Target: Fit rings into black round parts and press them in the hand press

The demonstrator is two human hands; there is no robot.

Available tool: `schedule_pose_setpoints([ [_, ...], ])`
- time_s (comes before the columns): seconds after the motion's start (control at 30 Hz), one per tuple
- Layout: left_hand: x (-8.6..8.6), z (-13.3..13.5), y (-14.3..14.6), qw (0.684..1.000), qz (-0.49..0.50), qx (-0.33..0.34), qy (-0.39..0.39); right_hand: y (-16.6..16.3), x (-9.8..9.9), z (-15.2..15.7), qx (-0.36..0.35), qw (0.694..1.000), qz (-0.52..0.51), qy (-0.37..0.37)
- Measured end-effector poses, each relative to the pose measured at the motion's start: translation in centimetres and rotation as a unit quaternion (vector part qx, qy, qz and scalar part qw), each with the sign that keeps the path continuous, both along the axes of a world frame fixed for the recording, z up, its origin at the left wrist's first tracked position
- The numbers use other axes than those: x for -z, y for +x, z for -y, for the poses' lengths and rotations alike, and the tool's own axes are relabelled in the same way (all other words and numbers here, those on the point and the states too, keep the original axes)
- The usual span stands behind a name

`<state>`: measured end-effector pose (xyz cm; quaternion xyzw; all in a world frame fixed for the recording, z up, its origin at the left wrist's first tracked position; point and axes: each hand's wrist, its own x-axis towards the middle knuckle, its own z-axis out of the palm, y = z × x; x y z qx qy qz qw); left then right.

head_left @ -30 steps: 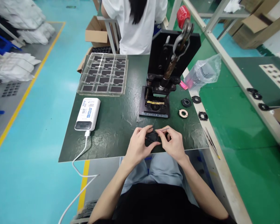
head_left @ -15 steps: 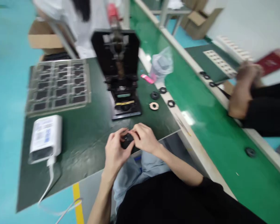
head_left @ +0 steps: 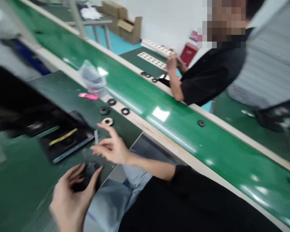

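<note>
The picture is blurred by head motion. My left hand point(head_left: 70, 196) grips a small black part point(head_left: 88, 174) at the near edge of the dark green mat point(head_left: 19, 190). My right hand point(head_left: 111, 148) has lifted off that part and pinches a thin strip point(head_left: 96, 137) between thumb and fingers. The black press fixture point(head_left: 62, 137) with a yellow strip lies just left of my right hand. A tan ring point(head_left: 107, 121) and three black rings point(head_left: 104, 110) lie beyond it on the mat.
A green conveyor belt point(head_left: 159, 103) runs diagonally on the right, with one black ring point(head_left: 201, 123) on it. A clear plastic bag point(head_left: 91, 77) and a pink item point(head_left: 88, 96) sit by its edge. Another person in black point(head_left: 212, 74) works across the belt.
My head has swung right, so the belt and the person opposite fill the view. My hands have come apart: the left keeps the black part, the right has lifted away with the strip.
</note>
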<state>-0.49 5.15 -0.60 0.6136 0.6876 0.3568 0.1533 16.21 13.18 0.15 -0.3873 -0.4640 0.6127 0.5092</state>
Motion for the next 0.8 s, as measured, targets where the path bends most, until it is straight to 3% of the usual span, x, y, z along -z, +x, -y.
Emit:
schedule_pose_setpoints([
  [0.03, -0.4, 0.3, 0.3, 1.000, -0.004, -0.028, 0.004, 0.2, -0.4, 0.4, -0.009, 1.000, 0.007, -0.011],
  [0.2, -0.7, 0.9, 0.8, 1.000, 0.010, -0.003, 0.016, 1.4, -1.7, 0.4, -0.024, 0.998, 0.052, -0.005],
  [0.33, -0.3, 1.4, 0.9, 1.000, 0.022, -0.008, 0.008, 2.1, -2.7, 0.3, -0.088, 0.988, 0.121, 0.038],
  [0.4, -0.2, 1.7, 1.1, 0.999, 0.035, -0.004, 0.001, 1.6, -2.8, 0.8, -0.078, 0.983, 0.154, 0.065],
  [0.5, -0.1, 1.9, 1.2, 0.999, 0.053, 0.005, 0.000, 0.2, -2.0, 1.5, -0.051, 0.980, 0.172, 0.088],
  [0.67, 0.4, 1.8, 1.0, 0.998, 0.068, 0.005, -0.005, -1.4, 0.0, 2.0, -0.093, 0.972, 0.193, 0.101],
  [0.8, 0.6, 1.8, 1.0, 0.997, 0.076, -0.003, -0.015, -1.2, 0.5, 2.2, -0.090, 0.958, 0.237, 0.135],
])
